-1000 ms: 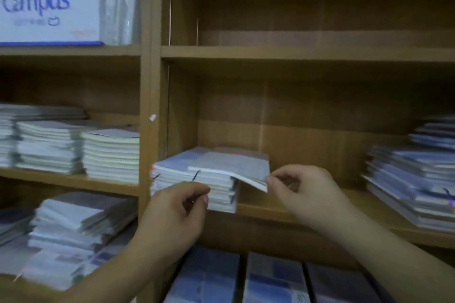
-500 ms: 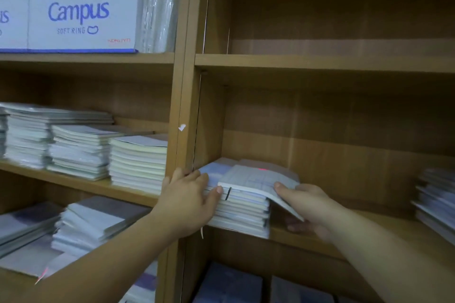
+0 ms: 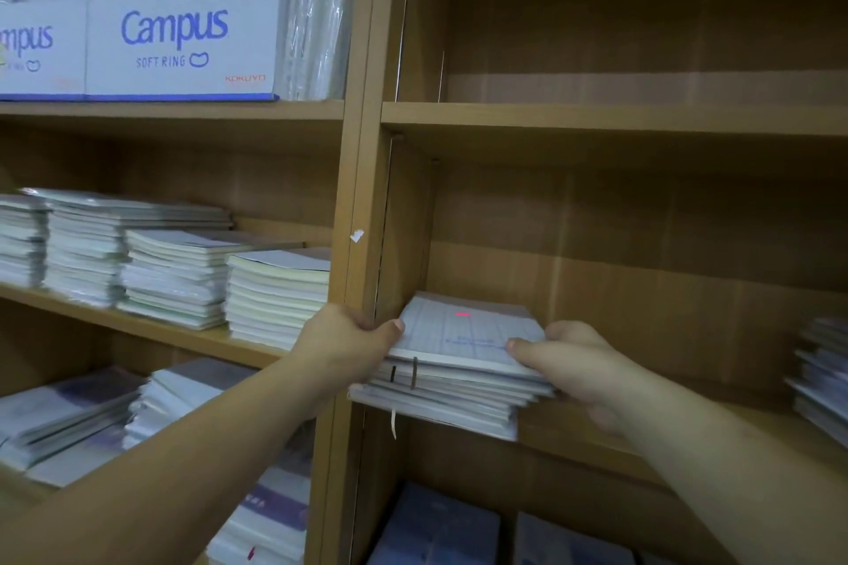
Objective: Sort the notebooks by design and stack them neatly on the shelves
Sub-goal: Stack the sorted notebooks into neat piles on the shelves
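- Gripped from both sides: a stack of notebooks [image 3: 454, 381], sitting at the left end of the middle shelf [image 3: 596, 440] in the right bay, close against the upright divider [image 3: 362, 179], with its front edge jutting a little past the shelf lip.
- Held at the left edge by the left hand [image 3: 348, 344], thumb on the top cover, fingers curled in next to the divider.
- Held at the right by the right hand [image 3: 564, 358], thumb pressed on the top notebook [image 3: 463, 335], the other fingers lower along the stack's right side, blurred.
- Marked on the top cover with faint grid lines, a small pink spot and blue print too small to read.
- Changed from half a second ago: top notebook no longer lifted and bent at its right side, now flat on the pile; left hand drawn in from the front face to the left edge.
- Just left of the divider, same level: four pale stacks [image 3: 275, 294] side by side.
- Above those: white boxes [image 3: 179, 37] printed "Campus", backed by clear plastic wrap.
- Below them: looser piles [image 3: 69, 417] with purple-grey covers.
- At the far right of the middle shelf: another stack [image 3: 821, 376], well apart and blurred.
- Under the held stack: blue covers [image 3: 436, 528] lying flat.
- Stuck on the divider: a small white scrap [image 3: 357, 236].
- All around: brown wood shelving, dimly lit.
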